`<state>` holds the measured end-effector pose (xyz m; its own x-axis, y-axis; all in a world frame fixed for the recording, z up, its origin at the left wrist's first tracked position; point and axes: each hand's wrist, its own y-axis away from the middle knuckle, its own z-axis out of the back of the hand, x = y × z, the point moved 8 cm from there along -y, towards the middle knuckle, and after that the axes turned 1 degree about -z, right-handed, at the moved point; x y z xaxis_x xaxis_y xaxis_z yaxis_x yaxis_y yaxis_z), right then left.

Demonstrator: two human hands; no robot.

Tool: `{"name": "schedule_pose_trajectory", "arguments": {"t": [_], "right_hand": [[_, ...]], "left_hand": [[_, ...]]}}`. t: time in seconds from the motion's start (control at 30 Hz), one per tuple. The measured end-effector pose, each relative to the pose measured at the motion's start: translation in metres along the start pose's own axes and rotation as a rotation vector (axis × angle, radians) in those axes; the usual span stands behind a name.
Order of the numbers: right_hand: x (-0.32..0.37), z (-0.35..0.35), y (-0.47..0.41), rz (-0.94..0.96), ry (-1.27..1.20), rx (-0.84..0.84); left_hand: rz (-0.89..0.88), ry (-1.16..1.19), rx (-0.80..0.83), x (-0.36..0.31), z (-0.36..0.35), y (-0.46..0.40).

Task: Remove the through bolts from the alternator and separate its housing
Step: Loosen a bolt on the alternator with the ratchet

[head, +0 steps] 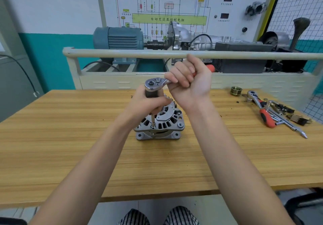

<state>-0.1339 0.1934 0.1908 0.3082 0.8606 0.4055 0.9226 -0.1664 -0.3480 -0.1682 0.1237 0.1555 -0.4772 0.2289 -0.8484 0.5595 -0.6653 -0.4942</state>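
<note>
— Alternator (pixel 160 123) position?

— Middle of the wooden surface (pixel 70 146), standing on end with its vented housing face up.

— And the hands?

— Both are on a ratchet wrench (pixel 156 83) above it. The left hand (pixel 148 104) wraps its fingers (pixel 161 100) round the dark stem just under the wrench head. A thin extension bar (pixel 153 119) drops from that hand to a small socket (pixel 153 126) sitting on the near-left rim of the housing, where a bolt would be; the bolt itself is hidden under the socket.

— The right hand?

— The right hand (pixel 190 83) is clenched round the wrench's red handle (pixel 210 68), whose end sticks out to the right past the fist. The handle points right and away.

— Anything else on the surface?

— At the far right there is a brass-coloured grooved pulley (pixel 236 90), and near it a second ratchet (pixel 260 108) with a red grip lying among loose metal bits and a long steel bar (pixel 288 124). All of that is well apart from the alternator.

— Behind?

— A pale railing (pixel 122 53), then a blue motor (pixel 118 37) and a wiring diagram board (pixel 167 6) on the wall.
</note>
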Motion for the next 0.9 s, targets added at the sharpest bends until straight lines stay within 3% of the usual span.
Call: {"name": "schedule_pose_trajectory", "arguments": {"t": [0.1, 0.2, 0.27, 0.4, 0.5, 0.6, 0.77, 0.9], "right_hand": [[-0.008, -0.004, -0.013, -0.21, -0.009, 0.01], [-0.008, -0.003, -0.013, -0.173, -0.031, -0.013], [-0.003, 0.001, -0.006, -0.019, -0.043, -0.047], [0.0, 0.002, 0.026, 0.359, 0.034, -0.018], [-0.001, -0.003, 0.035, 0.439, 0.08, 0.037], [0.002, -0.001, 0.019, 0.299, 0.06, 0.027], [-0.008, -0.006, -0.013, -0.155, -0.012, 0.04], [-0.008, -0.004, -0.015, -0.152, -0.056, 0.003]], "left_hand": [[0.025, -0.013, 0.188, 0.0, -0.012, 0.001], [0.043, -0.012, 0.151, 0.004, -0.011, 0.0], [0.031, 0.017, 0.042, 0.004, -0.006, 0.0], [0.05, 0.08, -0.376, 0.008, 0.013, 0.002], [0.068, 0.039, -0.464, 0.011, 0.016, 0.004], [0.048, 0.028, -0.316, 0.007, 0.013, 0.003], [0.03, -0.076, 0.047, 0.0, -0.001, 0.0], [0.055, -0.005, 0.087, 0.001, -0.007, -0.001]]}}
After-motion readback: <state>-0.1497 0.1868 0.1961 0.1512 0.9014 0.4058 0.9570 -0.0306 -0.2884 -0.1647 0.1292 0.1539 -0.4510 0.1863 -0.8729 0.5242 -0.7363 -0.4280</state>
